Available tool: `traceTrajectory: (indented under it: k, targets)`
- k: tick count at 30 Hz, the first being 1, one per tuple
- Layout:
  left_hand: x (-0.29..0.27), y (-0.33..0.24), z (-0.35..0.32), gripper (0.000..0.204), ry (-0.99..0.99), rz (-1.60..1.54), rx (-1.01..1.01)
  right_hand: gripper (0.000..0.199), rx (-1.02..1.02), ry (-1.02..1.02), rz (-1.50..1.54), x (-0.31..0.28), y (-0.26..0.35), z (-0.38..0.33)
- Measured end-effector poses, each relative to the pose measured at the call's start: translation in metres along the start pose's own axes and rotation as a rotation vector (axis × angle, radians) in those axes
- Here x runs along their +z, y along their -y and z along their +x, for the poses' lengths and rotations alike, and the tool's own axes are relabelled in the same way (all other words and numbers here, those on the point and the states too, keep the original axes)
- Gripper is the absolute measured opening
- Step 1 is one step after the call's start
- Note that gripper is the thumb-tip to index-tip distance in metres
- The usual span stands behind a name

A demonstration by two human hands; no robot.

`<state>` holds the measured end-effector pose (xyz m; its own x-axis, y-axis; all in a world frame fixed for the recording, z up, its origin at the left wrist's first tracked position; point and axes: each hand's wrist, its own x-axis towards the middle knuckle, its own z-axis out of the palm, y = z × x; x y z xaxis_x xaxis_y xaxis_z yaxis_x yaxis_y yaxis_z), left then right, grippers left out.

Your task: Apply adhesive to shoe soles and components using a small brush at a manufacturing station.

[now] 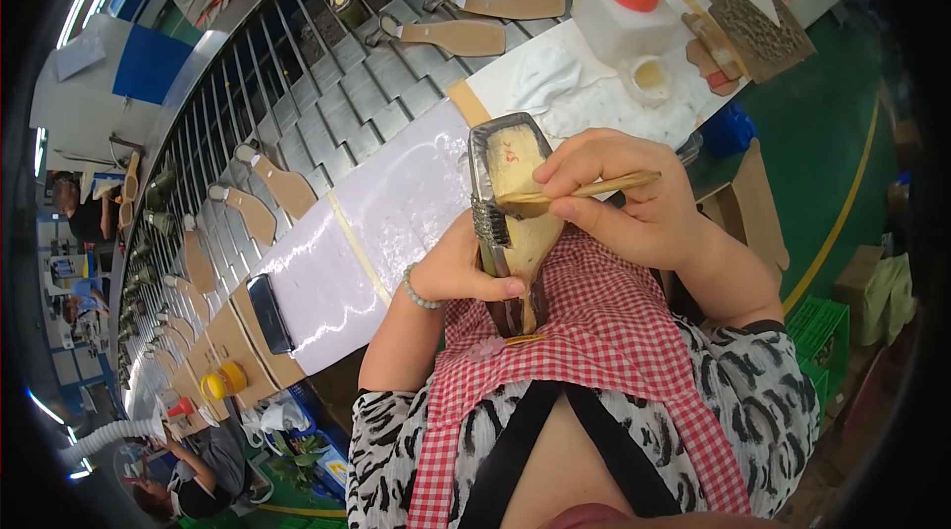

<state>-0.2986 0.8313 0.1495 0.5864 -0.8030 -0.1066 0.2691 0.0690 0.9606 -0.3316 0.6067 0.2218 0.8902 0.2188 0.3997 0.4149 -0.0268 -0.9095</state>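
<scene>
A dark shoe upper on a last (510, 158) is held bottom up against my apron, its pale underside facing me with red handwriting on it. My left hand (461, 262) is wrapped round its side, the thumb across the narrow waist. In my right hand (629, 197) is a thin wooden-handled brush (604, 185), pinched between thumb and fingers. The brush's far end lies at the shoe's underside near the middle; whether its tip touches is hard to see. Dark bristly or gathered material shows along the shoe's left edge.
A slatted metal conveyor (367, 93) carries several tan heeled soles (456, 37) and shoes on lasts. On the white worktop (396, 172) stand a white bottle with red cap (619, 19) and a small pot (651, 78). A phone (269, 313) and yellow tape roll (224, 380) lie left.
</scene>
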Motion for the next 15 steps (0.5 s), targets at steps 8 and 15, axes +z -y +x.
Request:
traceTrajectory:
  k: [8, 15]
  targets:
    - [-0.001, 0.0, -0.003, 0.084, -0.009, -0.022, 0.012, 0.009, 0.116, 0.164, 0.043, -0.004, 0.002, -0.002]
    - [-0.006, -0.001, -0.003, 0.084, 0.052, -0.036, -0.014, 0.009, -0.079, 0.196, -0.189, -0.004, 0.007, 0.007]
